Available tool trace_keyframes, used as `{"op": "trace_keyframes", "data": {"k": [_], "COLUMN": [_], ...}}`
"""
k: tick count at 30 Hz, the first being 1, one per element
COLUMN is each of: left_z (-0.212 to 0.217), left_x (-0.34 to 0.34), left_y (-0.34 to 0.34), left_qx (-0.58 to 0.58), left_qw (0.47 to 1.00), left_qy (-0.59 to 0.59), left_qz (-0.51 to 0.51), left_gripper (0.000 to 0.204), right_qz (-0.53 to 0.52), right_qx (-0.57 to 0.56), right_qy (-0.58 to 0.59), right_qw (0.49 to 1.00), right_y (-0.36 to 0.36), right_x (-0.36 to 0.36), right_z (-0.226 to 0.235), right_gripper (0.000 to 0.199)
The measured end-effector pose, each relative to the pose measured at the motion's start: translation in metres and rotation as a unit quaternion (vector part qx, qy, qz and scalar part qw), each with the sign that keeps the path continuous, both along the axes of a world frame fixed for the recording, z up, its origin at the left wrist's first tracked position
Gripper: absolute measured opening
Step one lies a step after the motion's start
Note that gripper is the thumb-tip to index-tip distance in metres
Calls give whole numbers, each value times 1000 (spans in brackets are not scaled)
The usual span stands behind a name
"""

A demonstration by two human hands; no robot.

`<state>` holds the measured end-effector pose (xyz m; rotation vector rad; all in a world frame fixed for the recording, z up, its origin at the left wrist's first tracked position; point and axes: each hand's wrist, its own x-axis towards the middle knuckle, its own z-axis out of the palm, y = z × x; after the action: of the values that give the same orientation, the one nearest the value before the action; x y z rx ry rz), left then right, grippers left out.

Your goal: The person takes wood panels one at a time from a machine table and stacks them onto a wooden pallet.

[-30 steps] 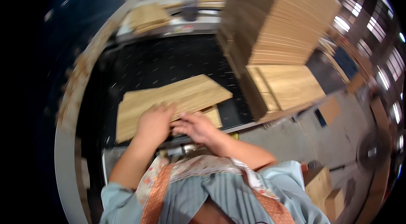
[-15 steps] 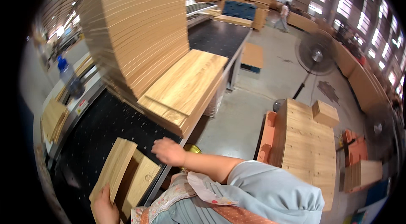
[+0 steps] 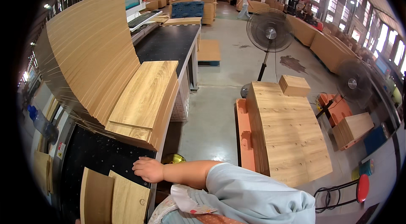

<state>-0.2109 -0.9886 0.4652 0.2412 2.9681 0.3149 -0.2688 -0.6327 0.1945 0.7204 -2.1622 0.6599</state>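
Observation:
My right hand (image 3: 148,170) rests on the black tabletop (image 3: 101,152) near its right edge, fingers stretched out with nothing in them. It lies just beyond a light wood-grain panel (image 3: 129,198) with a small round mark near one corner. To the left of that panel, a second wooden panel (image 3: 96,196) is raised and tilted, its shaded brown face showing. Only a sliver of my left hand (image 3: 78,221) shows at the lower edge, against the tilted panel; most of its fingers are out of the picture.
Ahead rises a tall stack of brown panels (image 3: 93,50), beside a lower wood-grain stack (image 3: 146,93). A blue-capped bottle (image 3: 42,124) is at left. On the right are a pallet load of panels (image 3: 292,139), a standing fan (image 3: 270,33) and a red stool (image 3: 362,188). A person walks far off.
The view has swung to the right. The left panel has tilted more upright, and my left hand has slid almost out of view. My right hand has come down onto the tabletop.

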Motion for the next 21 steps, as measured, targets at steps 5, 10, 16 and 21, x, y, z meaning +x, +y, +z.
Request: {"op": "trace_keyframes", "data": {"k": [5,10,16,21], "left_z": [-2,-12,-4,-62], "left_x": [-10,-47,-39,-74], "left_y": [13,10,25,-31], "left_qx": [-61,-127,-113,62], "left_qw": [989,978,985,966], "left_qy": [135,166,96,246], "left_qz": [-23,17,85,57], "left_gripper": [32,34,41,34], "right_qz": [1,-4,2,2], "right_qx": [25,2,-2,0], "right_qy": [-26,-4,-8,-7], "right_qw": [999,1000,1000,1000], "right_y": [-1,-4,-2,-4], "right_x": [0,0,1,2], "right_z": [0,2,4,5], "right_gripper": [23,19,17,19]}}
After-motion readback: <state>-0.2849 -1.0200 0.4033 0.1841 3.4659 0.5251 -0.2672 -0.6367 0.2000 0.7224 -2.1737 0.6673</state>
